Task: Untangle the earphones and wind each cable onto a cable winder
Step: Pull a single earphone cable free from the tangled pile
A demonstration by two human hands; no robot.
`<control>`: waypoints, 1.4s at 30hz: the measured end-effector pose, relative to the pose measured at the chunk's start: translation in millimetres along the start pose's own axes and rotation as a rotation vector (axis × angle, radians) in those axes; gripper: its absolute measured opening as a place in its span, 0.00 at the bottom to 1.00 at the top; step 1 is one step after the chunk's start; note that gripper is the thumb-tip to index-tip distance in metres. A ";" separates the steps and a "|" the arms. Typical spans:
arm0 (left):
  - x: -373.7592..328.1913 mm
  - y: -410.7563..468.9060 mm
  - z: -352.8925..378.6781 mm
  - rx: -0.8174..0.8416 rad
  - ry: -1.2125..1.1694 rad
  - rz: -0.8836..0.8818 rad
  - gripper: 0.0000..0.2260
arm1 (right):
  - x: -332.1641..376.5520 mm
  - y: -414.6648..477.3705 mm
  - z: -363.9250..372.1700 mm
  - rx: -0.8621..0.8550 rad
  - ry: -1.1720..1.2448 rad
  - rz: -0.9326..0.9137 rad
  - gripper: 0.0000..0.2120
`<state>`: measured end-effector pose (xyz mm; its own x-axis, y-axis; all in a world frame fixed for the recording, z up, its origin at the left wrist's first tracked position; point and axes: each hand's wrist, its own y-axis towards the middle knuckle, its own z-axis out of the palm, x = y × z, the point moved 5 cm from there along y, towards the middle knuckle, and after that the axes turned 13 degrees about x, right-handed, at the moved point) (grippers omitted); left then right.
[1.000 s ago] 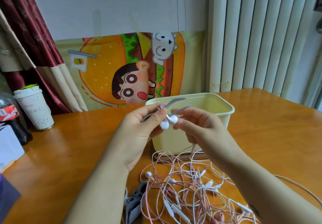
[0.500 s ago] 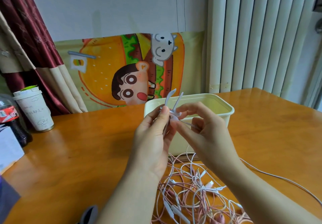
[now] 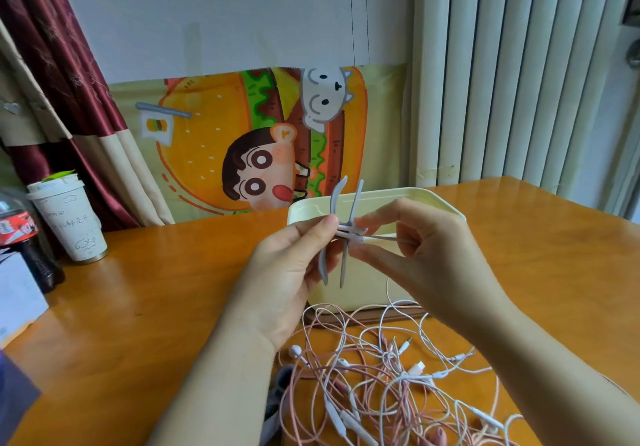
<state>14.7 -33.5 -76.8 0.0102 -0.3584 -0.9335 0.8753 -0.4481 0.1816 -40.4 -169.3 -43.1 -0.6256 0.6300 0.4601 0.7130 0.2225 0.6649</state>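
Left hand (image 3: 287, 272): pinches grey cable winder (image 3: 343, 265), held upright. Right hand (image 3: 426, 258): pinches white cable (image 3: 354, 230) at the winder's waist. Cream bin (image 3: 381, 195), 12 o'clock behind hands; interior hidden. Tangled earphones (image 3: 381, 376), 6 o'clock on table (image 3: 138, 307). Paper cup (image 3: 67, 217) and cola bottle (image 3: 20, 237), 9 o'clock. Winder slanted a second ago; earbuds then exposed, now unseen.
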 end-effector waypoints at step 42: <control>-1.0 -0.4 -1.8 0.108 0.634 0.061 0.09 | 0.8 3.1 -28.9 0.190 -0.290 0.217 0.14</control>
<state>15.3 -31.5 -76.4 0.3708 0.1525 -0.9161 0.8111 -0.5337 0.2395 -47.8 -189.6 -23.7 -0.3585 0.8548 0.3752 0.8814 0.1775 0.4377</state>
